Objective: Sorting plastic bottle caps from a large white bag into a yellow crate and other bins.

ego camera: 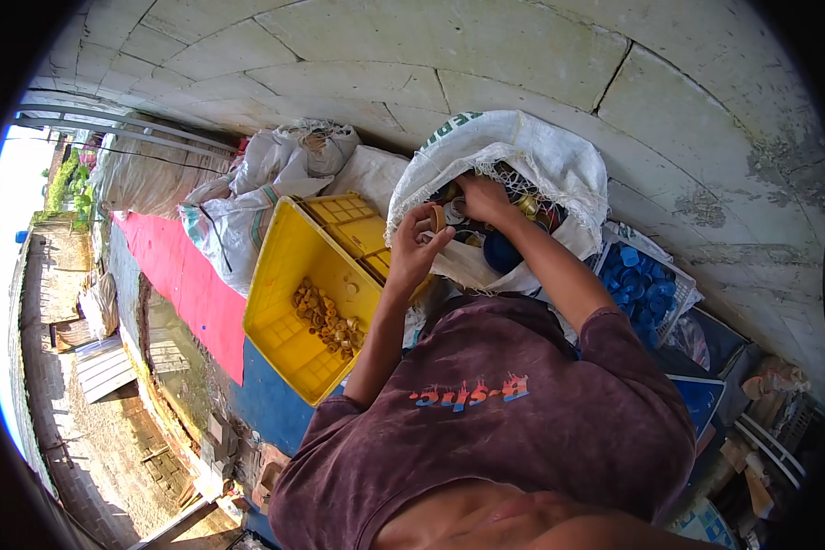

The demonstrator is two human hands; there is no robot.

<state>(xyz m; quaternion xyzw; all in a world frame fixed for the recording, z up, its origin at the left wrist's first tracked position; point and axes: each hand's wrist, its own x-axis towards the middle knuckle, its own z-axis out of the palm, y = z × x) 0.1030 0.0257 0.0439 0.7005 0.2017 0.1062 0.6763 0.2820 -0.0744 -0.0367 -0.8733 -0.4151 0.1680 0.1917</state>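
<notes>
My left hand (414, 244) is raised at the near left rim of a white woven sack (557, 148). Between its thumb and fingers it holds an orange-tan round plastic cap (438, 218). My right hand (482, 198) reaches down into the sack's mouth among mixed caps, its fingertips partly hidden there. Near it in the sack lie a whitish round cap (455, 210), a yellowish cap (526, 204) and a large dark blue round piece (502, 253). Left of my left forearm, a tilted yellow plastic crate (275, 275) holds many yellow-orange caps (326, 317) in its lower corner.
A white basket (682, 292) of blue caps (636, 278) stands to my right. Another yellow crate (347, 223) sits beside the first. Stuffed white sacks (237, 223) line the left, beside a pink-red sheet (185, 275). A pale block wall (440, 41) rises behind the sack.
</notes>
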